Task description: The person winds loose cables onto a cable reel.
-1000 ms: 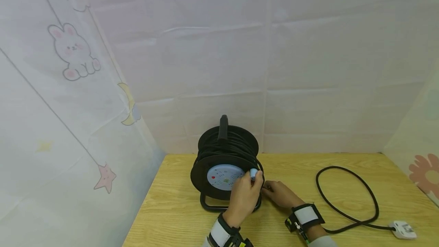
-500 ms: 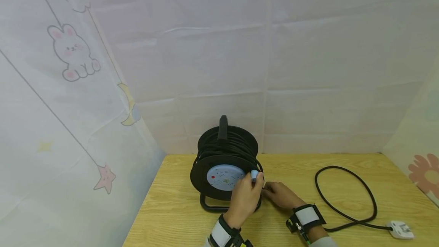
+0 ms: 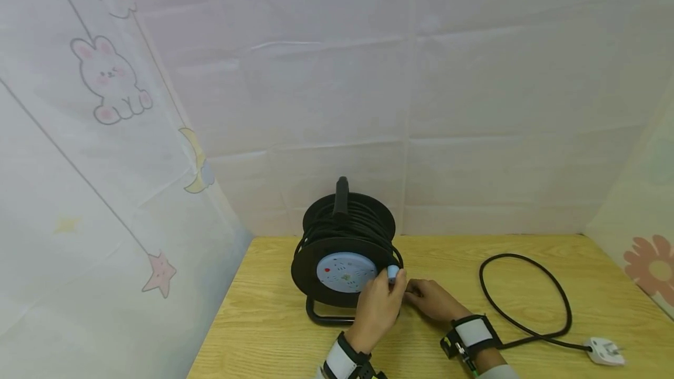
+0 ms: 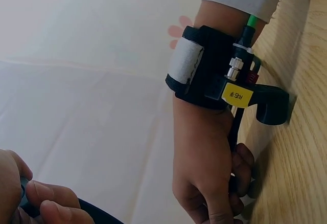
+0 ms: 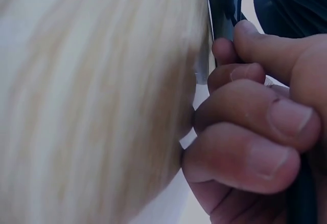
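A black cable reel [image 3: 305, 276] with a pale blue socket face [image 3: 344, 272] stands on the table, black cord wound round its drum. My left hand [image 3: 376, 306] grips the small light blue knob [image 3: 392, 272] at the right of the front disc. Low beside the reel's right side, my right hand [image 3: 434, 300] holds the black cord [image 3: 509, 255] in curled fingers; the right wrist view shows that hand [image 5: 250, 116] close above the wood. The cord's free length loops on the table and ends in a white plug [image 3: 605, 351]. My hands hide part of the reel's frame.
The reel's upright black handle [image 3: 341, 200] rises above the drum. A wood-grain table [image 3: 263, 338] lies beneath everything, its back edge against a pale hanging sheet [image 3: 474, 104]. Another printed sheet [image 3: 116, 192] borders the left. Each wrist wears a strapped camera [image 3: 474, 332].
The light blue knob has shifted slightly down and right with my left hand on it. The plug and cord loop have slid left toward my right hand, which stays by the reel.
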Demonstrator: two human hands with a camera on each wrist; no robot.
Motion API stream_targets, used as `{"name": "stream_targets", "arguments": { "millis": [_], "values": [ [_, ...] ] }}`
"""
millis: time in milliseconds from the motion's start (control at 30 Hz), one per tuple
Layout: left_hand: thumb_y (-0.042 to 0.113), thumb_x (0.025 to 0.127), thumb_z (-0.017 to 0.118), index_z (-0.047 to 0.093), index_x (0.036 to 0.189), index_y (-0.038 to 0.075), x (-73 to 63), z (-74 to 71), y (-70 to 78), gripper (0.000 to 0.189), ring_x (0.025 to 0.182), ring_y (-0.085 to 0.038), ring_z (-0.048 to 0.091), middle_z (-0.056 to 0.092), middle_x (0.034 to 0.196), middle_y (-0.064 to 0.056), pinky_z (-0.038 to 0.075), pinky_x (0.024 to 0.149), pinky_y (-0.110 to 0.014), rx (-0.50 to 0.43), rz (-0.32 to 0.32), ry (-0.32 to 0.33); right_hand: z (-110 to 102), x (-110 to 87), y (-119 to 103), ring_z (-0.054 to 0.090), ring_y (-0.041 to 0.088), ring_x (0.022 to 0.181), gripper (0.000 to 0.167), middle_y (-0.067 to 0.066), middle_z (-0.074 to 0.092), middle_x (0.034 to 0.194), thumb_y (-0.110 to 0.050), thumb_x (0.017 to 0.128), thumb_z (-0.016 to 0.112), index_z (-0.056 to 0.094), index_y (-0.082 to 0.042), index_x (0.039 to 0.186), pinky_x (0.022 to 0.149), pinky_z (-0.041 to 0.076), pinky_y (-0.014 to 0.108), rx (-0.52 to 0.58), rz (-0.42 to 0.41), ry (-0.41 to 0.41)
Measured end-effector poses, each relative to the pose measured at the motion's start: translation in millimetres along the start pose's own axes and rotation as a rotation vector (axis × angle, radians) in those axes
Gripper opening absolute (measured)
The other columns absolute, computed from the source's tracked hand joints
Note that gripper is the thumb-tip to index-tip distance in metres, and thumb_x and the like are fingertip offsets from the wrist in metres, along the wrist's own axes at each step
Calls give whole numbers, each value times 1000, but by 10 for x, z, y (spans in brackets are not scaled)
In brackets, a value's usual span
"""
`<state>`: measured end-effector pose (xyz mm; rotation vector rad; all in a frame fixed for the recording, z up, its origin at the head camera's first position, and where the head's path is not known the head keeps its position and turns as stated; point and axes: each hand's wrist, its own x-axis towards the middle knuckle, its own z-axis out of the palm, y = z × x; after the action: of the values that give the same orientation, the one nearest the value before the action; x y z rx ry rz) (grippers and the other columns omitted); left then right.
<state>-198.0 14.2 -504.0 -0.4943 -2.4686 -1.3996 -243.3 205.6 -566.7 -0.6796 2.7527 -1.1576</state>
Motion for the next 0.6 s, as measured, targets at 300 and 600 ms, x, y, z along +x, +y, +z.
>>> {"name": "stream_targets", "arguments": {
  "millis": [300, 600],
  "values": [
    [44, 114, 46, 49, 79, 18, -56, -137, 215, 44, 50, -1, 35, 34, 63, 14, 30, 46, -25, -22, 7, -31, -4, 1, -11, 57, 1, 79, 25, -5, 69, 90, -31, 106, 67, 73, -7, 109, 72, 49, 27, -15, 17, -17],
    [48, 113, 46, 50, 81, 20, -67, -66, 134, 43, 52, -2, 37, 36, 63, 13, 32, 51, -25, -10, -87, -93, 9, -22, 13, 69, 9, 96, 40, 1, 76, 112, -37, 107, 65, 71, -5, 129, 84, 57, 33, -45, 19, -19]
  ]
}}
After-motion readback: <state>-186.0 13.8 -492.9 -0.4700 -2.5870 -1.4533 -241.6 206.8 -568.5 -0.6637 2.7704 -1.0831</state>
